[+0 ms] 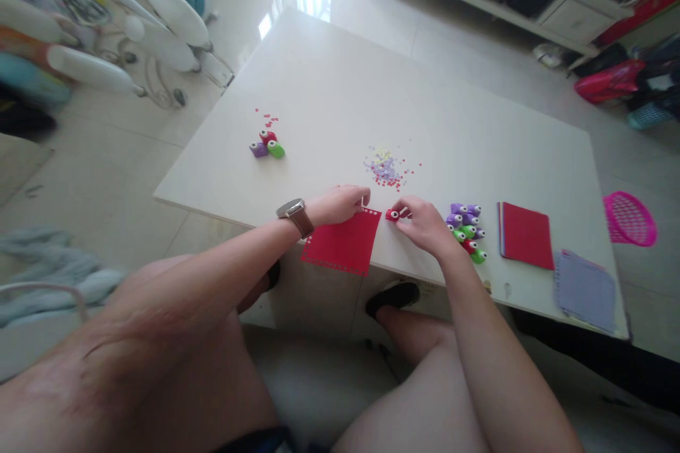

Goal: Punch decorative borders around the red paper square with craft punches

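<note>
Red square paper sheet (343, 241), with punched holes along its edges: just below frame centre, lower part overhanging the front edge of the white table (329, 71). Judged light, flexible and liable to tear at the perforations; best held by its unpunched middle. Small red punch with an eye-like button (392, 215): right of the sheet, apart from it; judged light, rigid, smooth, best gripped by its sides. Left hand (343, 203): fingers curled at the sheet's top edge; pinch or press, cannot tell. Right hand (425, 223): fingertips closed around the punch.
</note>
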The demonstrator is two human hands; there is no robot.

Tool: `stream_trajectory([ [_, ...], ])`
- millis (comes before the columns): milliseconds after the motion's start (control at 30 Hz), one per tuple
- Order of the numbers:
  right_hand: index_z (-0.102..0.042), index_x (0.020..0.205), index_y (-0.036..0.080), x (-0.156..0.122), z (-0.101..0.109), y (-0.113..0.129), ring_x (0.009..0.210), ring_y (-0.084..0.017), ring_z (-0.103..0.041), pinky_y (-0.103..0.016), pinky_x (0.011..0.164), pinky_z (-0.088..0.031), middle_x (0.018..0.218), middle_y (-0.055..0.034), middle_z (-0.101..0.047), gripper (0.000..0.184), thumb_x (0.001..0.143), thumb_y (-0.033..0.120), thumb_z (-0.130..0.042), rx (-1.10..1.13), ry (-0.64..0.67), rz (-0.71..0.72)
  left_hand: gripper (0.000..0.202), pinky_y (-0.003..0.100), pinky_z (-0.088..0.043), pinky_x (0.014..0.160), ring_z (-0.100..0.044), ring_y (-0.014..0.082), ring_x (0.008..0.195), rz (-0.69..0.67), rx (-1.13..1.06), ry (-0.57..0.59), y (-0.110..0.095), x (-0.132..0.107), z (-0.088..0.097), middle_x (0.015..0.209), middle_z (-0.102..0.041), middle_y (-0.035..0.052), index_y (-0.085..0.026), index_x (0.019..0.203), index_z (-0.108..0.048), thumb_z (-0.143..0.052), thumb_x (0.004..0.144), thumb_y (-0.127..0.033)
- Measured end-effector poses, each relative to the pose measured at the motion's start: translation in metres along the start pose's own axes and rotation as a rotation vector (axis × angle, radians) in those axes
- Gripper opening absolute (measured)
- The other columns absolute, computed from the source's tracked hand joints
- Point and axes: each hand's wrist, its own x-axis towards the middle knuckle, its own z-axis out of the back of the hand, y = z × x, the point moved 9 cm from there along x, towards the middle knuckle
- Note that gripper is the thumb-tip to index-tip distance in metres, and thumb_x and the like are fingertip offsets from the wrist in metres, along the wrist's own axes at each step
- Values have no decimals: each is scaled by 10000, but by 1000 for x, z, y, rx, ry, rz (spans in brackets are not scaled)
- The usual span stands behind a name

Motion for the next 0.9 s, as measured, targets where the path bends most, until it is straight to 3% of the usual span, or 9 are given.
stream_trajectory([
  [333, -656, 853, 217, 1, 2, 4, 855, -206, -671, -330, 802, -523, 911, -39, -715, 169, 775, 72, -619, 63, -53, 24, 267, 271, -509, 761, -669, 179, 874, 21, -145, -30, 4, 3, 1, 981, -752, 42, -201, 1130, -650, -523, 899, -160],
  [900, -635, 831, 224, 2, 1, 2, 840, -215, -678, -340, 781, -533, 899, -43, -710, 138, 772, 100, -648, 52, -51, 23, 279, 260, -487, 727, -657, 166, 850, 22, -147, -37, 7, 5, -2, 1025, -744, 42, -205, 1144, -633, -519, 901, -130],
])
